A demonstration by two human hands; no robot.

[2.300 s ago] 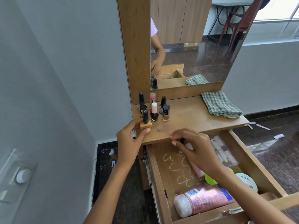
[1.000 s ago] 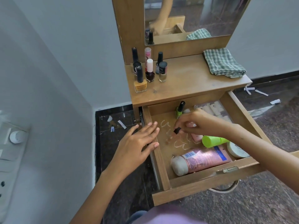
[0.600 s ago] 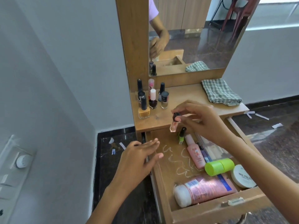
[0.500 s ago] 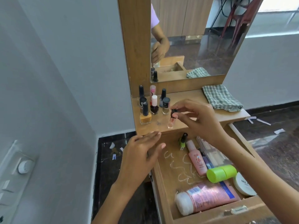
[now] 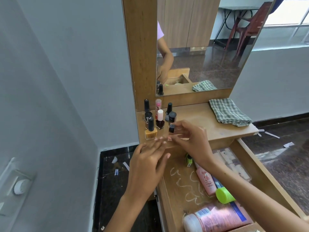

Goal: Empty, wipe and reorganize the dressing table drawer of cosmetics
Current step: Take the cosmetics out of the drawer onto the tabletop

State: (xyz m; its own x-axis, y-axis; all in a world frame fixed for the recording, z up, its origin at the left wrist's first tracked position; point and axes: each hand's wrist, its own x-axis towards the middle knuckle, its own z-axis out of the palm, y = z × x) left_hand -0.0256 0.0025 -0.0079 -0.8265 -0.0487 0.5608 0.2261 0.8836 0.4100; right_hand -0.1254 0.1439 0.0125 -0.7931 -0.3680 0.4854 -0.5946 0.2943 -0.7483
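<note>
A small clear nail polish bottle (image 5: 171,129) with a black cap stands on the wooden tabletop (image 5: 200,118), just right of several upright nail polish bottles, among them a yellow one (image 5: 151,133) and a dark red one (image 5: 160,122). My right hand (image 5: 192,143) pinches the small bottle between thumb and fingertips. My left hand (image 5: 148,164) lies flat with straight fingers at the tabletop's front edge, holding nothing. Below, the open drawer (image 5: 177,195) shows white squiggly smears (image 5: 187,185) on its floor.
In the drawer lie a green nail polish (image 5: 189,160), a pink tube (image 5: 206,180), a green-capped bottle (image 5: 223,195), a large pink bottle (image 5: 217,218) and clear packets (image 5: 232,163). A folded checked cloth (image 5: 229,113) sits on the tabletop's right. Wall at left, mirror behind.
My right hand lifted the small bottle out of the drawer and brought it to the tabletop beside the other polishes. My left hand moved up from the drawer side to the tabletop edge.
</note>
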